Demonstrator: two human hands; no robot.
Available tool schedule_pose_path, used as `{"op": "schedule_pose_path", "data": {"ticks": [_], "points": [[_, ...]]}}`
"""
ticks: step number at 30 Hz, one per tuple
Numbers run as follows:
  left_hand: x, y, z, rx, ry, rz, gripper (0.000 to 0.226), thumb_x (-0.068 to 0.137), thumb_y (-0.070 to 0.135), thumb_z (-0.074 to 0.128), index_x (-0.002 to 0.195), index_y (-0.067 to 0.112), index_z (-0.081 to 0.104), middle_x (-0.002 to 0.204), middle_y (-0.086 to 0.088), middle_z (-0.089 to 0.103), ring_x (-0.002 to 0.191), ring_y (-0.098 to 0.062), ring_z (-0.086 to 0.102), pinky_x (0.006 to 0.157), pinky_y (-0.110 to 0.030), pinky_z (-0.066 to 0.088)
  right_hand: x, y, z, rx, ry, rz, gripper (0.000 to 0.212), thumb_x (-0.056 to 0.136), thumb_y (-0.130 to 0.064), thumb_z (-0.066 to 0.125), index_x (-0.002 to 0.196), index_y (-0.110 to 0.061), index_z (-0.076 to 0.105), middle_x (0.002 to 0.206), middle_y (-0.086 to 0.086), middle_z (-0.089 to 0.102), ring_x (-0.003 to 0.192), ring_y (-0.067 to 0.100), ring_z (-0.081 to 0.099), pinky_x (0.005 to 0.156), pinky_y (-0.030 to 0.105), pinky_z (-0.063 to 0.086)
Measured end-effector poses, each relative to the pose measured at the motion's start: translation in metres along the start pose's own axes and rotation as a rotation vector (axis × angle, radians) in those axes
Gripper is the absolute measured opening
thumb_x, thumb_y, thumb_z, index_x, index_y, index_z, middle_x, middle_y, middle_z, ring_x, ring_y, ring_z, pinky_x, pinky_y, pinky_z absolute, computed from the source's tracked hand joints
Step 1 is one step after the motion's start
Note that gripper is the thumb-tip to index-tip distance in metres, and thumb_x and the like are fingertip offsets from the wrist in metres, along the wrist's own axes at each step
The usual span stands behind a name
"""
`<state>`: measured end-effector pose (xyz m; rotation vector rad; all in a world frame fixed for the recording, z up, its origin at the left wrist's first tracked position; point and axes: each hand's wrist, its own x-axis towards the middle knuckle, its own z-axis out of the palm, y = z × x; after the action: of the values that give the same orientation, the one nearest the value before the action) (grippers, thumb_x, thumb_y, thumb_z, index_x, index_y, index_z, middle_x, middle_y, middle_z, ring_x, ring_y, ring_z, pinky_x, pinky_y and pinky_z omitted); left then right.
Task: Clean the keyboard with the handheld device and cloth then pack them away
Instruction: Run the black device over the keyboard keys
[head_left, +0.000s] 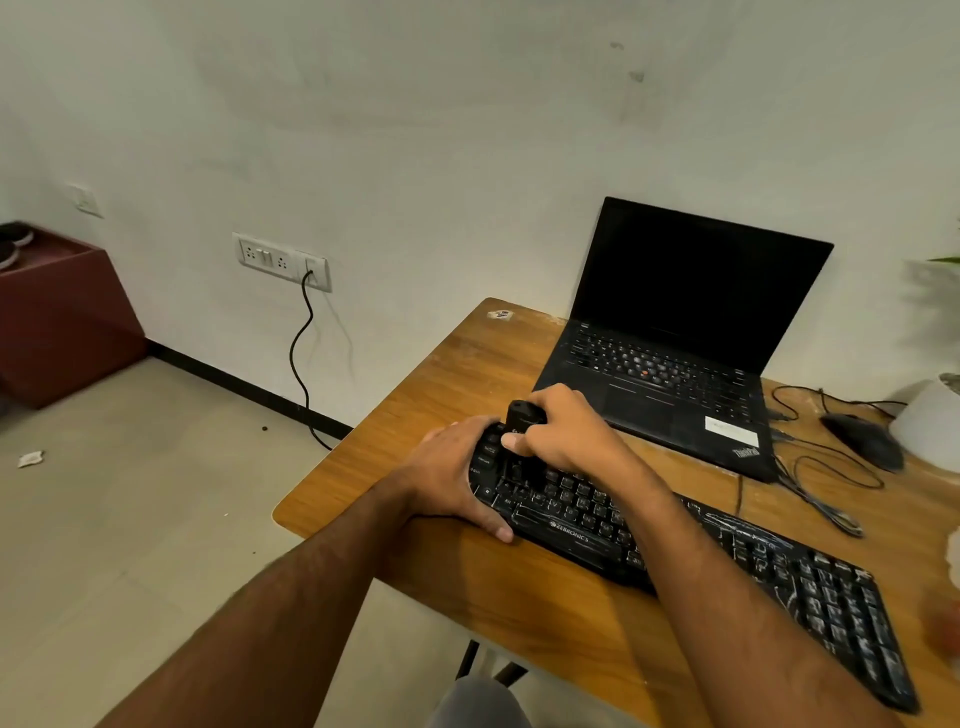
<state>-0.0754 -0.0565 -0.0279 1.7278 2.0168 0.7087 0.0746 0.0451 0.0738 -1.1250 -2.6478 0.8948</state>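
Gripping handheld device (522, 421) upright (right hand (563, 431)) | left hand (457, 467) clasps keyboard (727, 561)

- I see a black laptop (675, 353) open at the back of the wooden table (415, 415), its screen dark.
- I see a black mouse (865, 440) right of the laptop, with loose black cables (826, 467) between them.
- I see a white pot (930, 421) at the right edge.
- I see a wall socket (283, 261) with 1 black cord (301, 358) hanging down.
- I see a dark red box (57, 312) on the floor, far left.
- I see a paper scrap (30, 458) on the floor.
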Motion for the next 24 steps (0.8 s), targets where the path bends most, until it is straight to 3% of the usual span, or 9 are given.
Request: {"op": "schedule_pose_path", "data": {"ticks": [4, 7, 11, 15, 20, 24], "points": [[0.001, -0.001, 0.001, -0.01, -0.001, -0.007, 0.146, 0.036, 0.086, 0.086, 0.158, 0.032, 0.026, 0.152, 0.016, 0.046, 0.138, -0.007, 0.043, 0.125, -0.047, 0.026, 0.002, 0.01, -0.014, 0.207, -0.03, 0.048, 0.015, 0.085, -0.021, 0.078, 0.094, -0.013, 0.068, 0.092, 0.009, 0.072, 0.085, 0.025, 0.072, 0.079, 0.045, 0.062], [0.001, 0.0, 0.001, -0.003, 0.005, 0.002, 0.144, 0.038, 0.083, 0.088, 0.158, 0.032, 0.026, 0.152, 0.015, 0.047, 0.137, -0.007, 0.043, 0.125, -0.047, 0.026, -0.002, 0.011, -0.003, 0.23, 0.009, 0.044, 0.014, 0.084, -0.022, 0.078, 0.093, -0.015, 0.069, 0.091, 0.007, 0.072, 0.086, 0.024, 0.071, 0.08, 0.045, 0.062], [0.001, 0.001, 0.0, -0.003, 0.002, 0.003, 0.142, 0.041, 0.081, 0.089, 0.158, 0.032, 0.025, 0.153, 0.014, 0.046, 0.139, -0.008, 0.042, 0.125, -0.046, 0.024, -0.007, 0.011, -0.003, 0.257, -0.091, 0.02, 0.01, 0.086, -0.017, 0.077, 0.093, -0.015, 0.07, 0.09, 0.01, 0.074, 0.083, 0.026, 0.074, 0.075, 0.044, 0.063], [0.001, 0.0, 0.001, 0.002, -0.003, -0.018, 0.147, 0.04, 0.081, 0.089, 0.161, 0.03, 0.022, 0.157, 0.012, 0.043, 0.142, -0.009, 0.039, 0.126, -0.046, 0.021, -0.003, 0.017, -0.001, 0.297, 0.035, 0.05, 0.011, 0.085, -0.019, 0.079, 0.089, -0.014, 0.069, 0.088, 0.008, 0.074, 0.083, 0.025, 0.073, 0.076, 0.044, 0.063], [0.001, 0.0, 0.001, -0.002, -0.008, -0.009, 0.145, 0.041, 0.081, 0.088, 0.16, 0.03, 0.022, 0.156, 0.013, 0.043, 0.142, -0.008, 0.039, 0.127, -0.047, 0.02, -0.009, 0.02, -0.001, 0.362, -0.072, 0.042, 0.009, 0.086, -0.013, 0.077, 0.092, -0.013, 0.07, 0.09, 0.011, 0.075, 0.086, 0.026, 0.074, 0.077, 0.046, 0.063], [-0.001, 0.002, 0.0, 0.003, -0.002, -0.015, 0.145, 0.042, 0.078, 0.09, 0.16, 0.029, 0.022, 0.157, 0.012, 0.043, 0.142, -0.009, 0.039, 0.127, -0.045, 0.019, -0.008, 0.021, 0.002, 0.376, 0.034, 0.041, 0.008, 0.085, -0.016, 0.078, 0.087, -0.014, 0.07, 0.088, 0.01, 0.075, 0.084, 0.026, 0.074, 0.077, 0.048, 0.063]]}}
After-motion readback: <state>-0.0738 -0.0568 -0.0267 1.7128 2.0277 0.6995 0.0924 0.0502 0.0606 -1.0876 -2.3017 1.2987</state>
